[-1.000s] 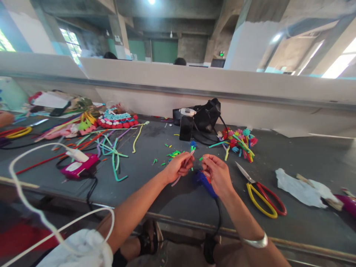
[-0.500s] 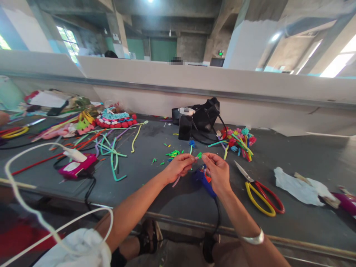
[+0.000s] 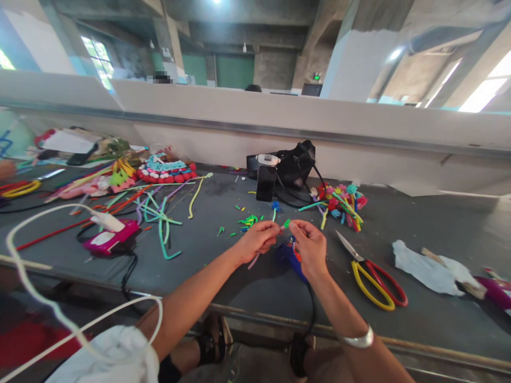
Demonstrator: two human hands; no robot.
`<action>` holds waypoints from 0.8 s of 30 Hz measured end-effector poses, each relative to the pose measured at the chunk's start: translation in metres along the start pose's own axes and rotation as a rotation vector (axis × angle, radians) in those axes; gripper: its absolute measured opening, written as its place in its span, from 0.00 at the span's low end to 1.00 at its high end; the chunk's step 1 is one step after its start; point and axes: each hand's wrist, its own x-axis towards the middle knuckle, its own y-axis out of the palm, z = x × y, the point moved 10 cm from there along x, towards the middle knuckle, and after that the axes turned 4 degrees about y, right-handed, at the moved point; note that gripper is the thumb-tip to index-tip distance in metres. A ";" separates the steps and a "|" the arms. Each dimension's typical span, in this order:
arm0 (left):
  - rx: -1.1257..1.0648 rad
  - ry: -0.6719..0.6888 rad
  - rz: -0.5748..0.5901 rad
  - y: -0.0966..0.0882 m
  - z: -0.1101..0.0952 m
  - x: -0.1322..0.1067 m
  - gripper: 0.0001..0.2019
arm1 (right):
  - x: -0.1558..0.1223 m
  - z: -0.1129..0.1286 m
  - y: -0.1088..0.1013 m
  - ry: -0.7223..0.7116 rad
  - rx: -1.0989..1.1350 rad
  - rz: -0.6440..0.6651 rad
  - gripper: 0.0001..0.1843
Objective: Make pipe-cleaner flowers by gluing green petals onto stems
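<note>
My left hand [image 3: 257, 239] is closed in a pinch on a pale pink pipe cleaner [image 3: 253, 261] whose tail hangs below the fist. My right hand [image 3: 309, 247] is pinched too, meeting the left fingertips over a small green piece [image 3: 286, 223]. Both hands hover just above the dark table [image 3: 223, 287], over a blue glue gun [image 3: 291, 256] with a black cord. Yellow and red scissors [image 3: 371, 276] lie just right of my right hand. Green and yellow pipe cleaner offcuts [image 3: 249, 219] are scattered behind my hands.
A bunch of coloured pipe-cleaner flowers [image 3: 341, 202] lies at the back, beside a black bag [image 3: 293, 167] and an upright phone [image 3: 265, 183]. Loose pipe cleaners [image 3: 159, 213], a pink glue gun [image 3: 107, 239] and a red-and-blue craft piece [image 3: 167, 170] lie left. White cloth [image 3: 431, 271] lies right.
My hands have drawn closer together, fingertips now meeting over the green piece. The view shifted slightly; nothing on the table moved.
</note>
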 end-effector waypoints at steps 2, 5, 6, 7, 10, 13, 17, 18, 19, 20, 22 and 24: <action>0.004 -0.003 -0.003 0.000 0.000 0.000 0.16 | 0.000 0.000 0.000 -0.001 -0.003 -0.005 0.22; 0.007 -0.001 0.001 0.001 -0.001 0.000 0.15 | -0.001 -0.001 0.000 0.004 -0.001 -0.010 0.21; 0.008 0.001 0.004 0.001 -0.001 0.000 0.15 | -0.001 -0.002 0.000 0.006 0.002 -0.012 0.21; 0.008 0.003 0.007 0.002 -0.002 0.000 0.15 | -0.001 -0.002 0.000 0.007 0.004 -0.013 0.21; 0.005 0.005 0.012 0.003 -0.003 -0.001 0.15 | -0.001 -0.002 0.000 0.010 0.010 -0.019 0.21; 0.006 0.007 0.011 0.003 -0.003 -0.001 0.14 | -0.002 0.000 0.000 0.012 0.014 -0.024 0.20; 0.005 0.003 0.017 0.002 -0.001 0.000 0.15 | -0.002 0.000 0.000 0.008 0.013 -0.029 0.20; 0.007 0.004 0.016 0.002 -0.001 0.000 0.15 | -0.002 -0.001 0.000 0.005 0.011 -0.031 0.20; 0.008 0.005 0.014 0.001 -0.001 0.000 0.15 | -0.001 -0.001 0.000 0.003 0.006 -0.033 0.20; 0.009 0.006 0.013 0.001 0.000 0.000 0.15 | -0.001 -0.001 0.000 -0.001 0.001 -0.035 0.20; 0.008 0.004 0.013 0.001 0.000 0.000 0.15 | -0.001 -0.001 -0.001 -0.010 -0.014 -0.039 0.21; 0.007 0.002 0.015 0.001 0.001 0.000 0.15 | -0.001 0.000 -0.001 -0.030 -0.039 -0.049 0.22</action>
